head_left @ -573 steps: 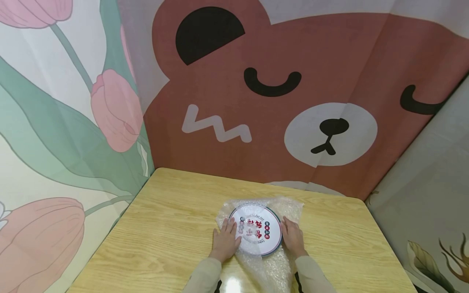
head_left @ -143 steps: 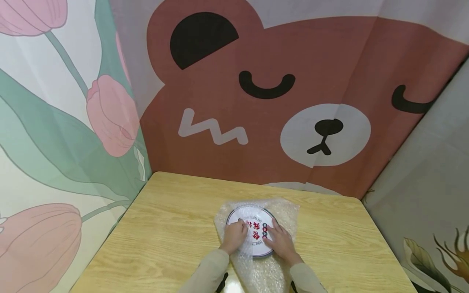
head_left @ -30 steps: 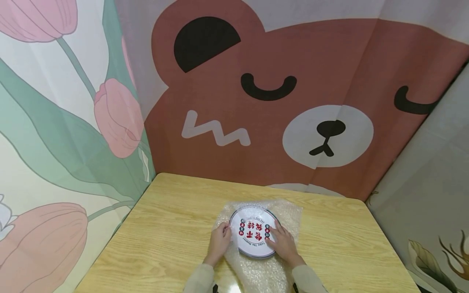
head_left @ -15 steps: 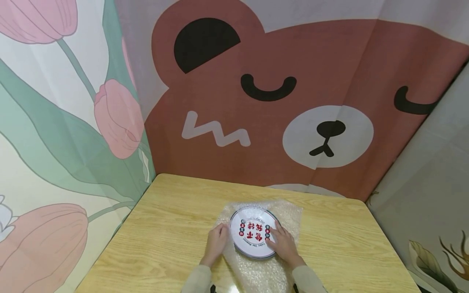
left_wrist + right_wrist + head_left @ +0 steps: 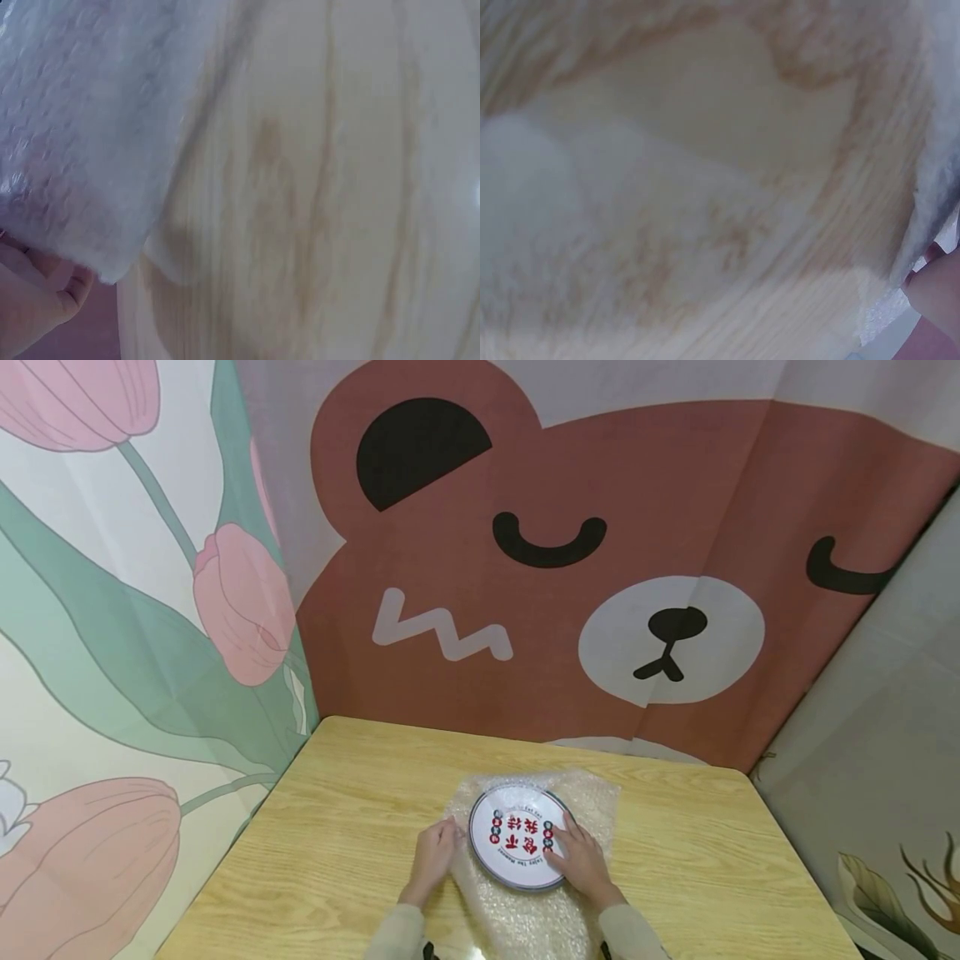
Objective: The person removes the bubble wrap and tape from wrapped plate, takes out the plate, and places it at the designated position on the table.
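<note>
A white round plate (image 5: 517,860) with red and dark printed characters and a dark rim lies on a sheet of bubble wrap (image 5: 536,918). Whether more plates lie under it I cannot tell. My left hand (image 5: 431,860) pinches the wrap's left edge, just left of the plate; in the left wrist view its curled fingers (image 5: 75,289) are at a corner of the bubble wrap (image 5: 97,135). My right hand (image 5: 585,860) rests on the plate's right side, thumb on the printed face, fingers spread over the rim. In the right wrist view only part of that hand (image 5: 937,292) shows, beside the wrap.
The wood-grain table (image 5: 337,827) extends around the wrap on both sides. Behind it hangs a curtain with a brown bear (image 5: 450,527), with a tulip-print curtain (image 5: 150,610) on the left and a grey one (image 5: 885,735) on the right.
Earlier, wrap covered the plate's left part under my left hand. That hand has drawn the wrap leftward off the printed face. My right hand has shifted from the rim onto the plate.
</note>
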{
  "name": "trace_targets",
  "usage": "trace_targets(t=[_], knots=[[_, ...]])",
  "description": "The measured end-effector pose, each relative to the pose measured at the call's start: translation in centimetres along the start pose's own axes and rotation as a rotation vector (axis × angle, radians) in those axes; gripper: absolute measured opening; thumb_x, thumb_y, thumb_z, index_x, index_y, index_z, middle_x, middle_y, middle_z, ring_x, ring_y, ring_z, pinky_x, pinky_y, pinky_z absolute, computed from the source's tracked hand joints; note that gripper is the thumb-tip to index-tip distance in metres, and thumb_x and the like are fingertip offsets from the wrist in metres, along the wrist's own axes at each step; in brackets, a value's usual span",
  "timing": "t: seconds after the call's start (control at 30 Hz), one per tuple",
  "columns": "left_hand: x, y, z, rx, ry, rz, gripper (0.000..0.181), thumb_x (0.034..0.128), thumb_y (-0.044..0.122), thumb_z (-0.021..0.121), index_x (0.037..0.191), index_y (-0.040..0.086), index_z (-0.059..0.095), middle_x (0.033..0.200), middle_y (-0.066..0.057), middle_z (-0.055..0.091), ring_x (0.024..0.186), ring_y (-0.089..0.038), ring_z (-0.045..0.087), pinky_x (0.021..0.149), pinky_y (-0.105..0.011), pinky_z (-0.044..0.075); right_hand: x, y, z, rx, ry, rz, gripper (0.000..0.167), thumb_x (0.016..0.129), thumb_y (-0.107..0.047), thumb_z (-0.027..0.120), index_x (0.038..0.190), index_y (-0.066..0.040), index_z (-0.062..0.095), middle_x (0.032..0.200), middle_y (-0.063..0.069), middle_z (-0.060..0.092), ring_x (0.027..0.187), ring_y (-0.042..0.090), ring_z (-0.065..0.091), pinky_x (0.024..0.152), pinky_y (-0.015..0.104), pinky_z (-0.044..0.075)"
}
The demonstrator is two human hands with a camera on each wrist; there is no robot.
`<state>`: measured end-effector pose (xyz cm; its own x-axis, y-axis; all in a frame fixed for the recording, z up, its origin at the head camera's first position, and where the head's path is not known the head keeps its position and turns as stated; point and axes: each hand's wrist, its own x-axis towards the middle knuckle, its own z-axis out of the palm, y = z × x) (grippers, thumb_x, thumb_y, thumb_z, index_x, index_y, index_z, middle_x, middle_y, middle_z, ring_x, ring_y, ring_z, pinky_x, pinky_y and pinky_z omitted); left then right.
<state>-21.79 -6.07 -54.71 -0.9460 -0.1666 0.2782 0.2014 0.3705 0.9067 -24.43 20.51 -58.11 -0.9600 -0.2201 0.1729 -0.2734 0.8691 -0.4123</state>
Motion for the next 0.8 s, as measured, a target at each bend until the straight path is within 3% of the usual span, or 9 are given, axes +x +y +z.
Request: trace_targets(t=[0.2, 0.4, 0.57, 0.63, 0.8], knots=[[0.4, 0.3, -1.3, 0.013, -0.048, 0.006, 0.032, 0.0899, 0.008, 0.042, 0.069, 0.003, 0.065, 0.07, -0.004, 0.063, 0.073, -0.019, 0.059, 0.067, -0.028, 0.047, 0.0, 0.1, 0.1, -0.007, -0.004, 0.003, 0.052, 0.082, -0.036, 0.06, 0.121, -0.002, 0.055, 0.14, 0.022, 0.028, 0.118, 0.046, 0.033, 0.094, 0.059, 0.023], [0.7, 0.3, -2.5, 0.01, -0.134, -0.01, 0.037, 0.0933, 0.011, 0.037, 0.071, 0.002, 0.066, 0.069, -0.002, 0.062, 0.069, -0.017, 0.058, 0.067, -0.03, 0.047, 0.0, 0.1, 0.0, -0.002, 0.008, -0.007, 0.053, 0.083, -0.038, 0.059, 0.121, -0.001, 0.055, 0.139, 0.022, 0.029, 0.118, 0.047, 0.033, 0.094, 0.06, 0.023], [0.8, 0.1, -3.5, 0.02, -0.248, -0.001, 0.038, 0.0938, 0.015, 0.039, 0.068, 0.001, 0.063, 0.072, -0.004, 0.063, 0.066, -0.014, 0.056, 0.064, -0.028, 0.046, -0.4, 0.1, 0.2, 0.051, 0.084, -0.068, 0.058, 0.085, -0.047, 0.051, 0.121, -0.001, 0.054, 0.141, 0.02, 0.027, 0.115, 0.049, 0.034, 0.092, 0.063, 0.021], [0.8, 0.1, -4.0, 0.021, -0.31, 0.015, 0.034, 0.0915, 0.014, 0.044, 0.066, 0.0, 0.061, 0.07, -0.005, 0.062, 0.06, -0.01, 0.052, 0.057, -0.025, 0.044, -0.4, 0.1, 0.3, 0.056, 0.094, -0.077, 0.058, 0.085, -0.046, 0.052, 0.121, 0.0, 0.054, 0.141, 0.021, 0.027, 0.114, 0.05, 0.034, 0.091, 0.063, 0.021], [0.8, 0.2, -5.0, 0.078, -0.448, 0.039, 0.02, 0.0821, 0.008, 0.057, 0.066, -0.002, 0.061, 0.063, -0.001, 0.056, 0.052, -0.005, 0.042, 0.047, -0.02, 0.037, -0.1, 0.2, 0.3, 0.021, 0.032, -0.016, 0.053, 0.082, -0.037, 0.059, 0.12, 0.0, 0.055, 0.138, 0.023, 0.029, 0.118, 0.048, 0.032, 0.093, 0.062, 0.021]])
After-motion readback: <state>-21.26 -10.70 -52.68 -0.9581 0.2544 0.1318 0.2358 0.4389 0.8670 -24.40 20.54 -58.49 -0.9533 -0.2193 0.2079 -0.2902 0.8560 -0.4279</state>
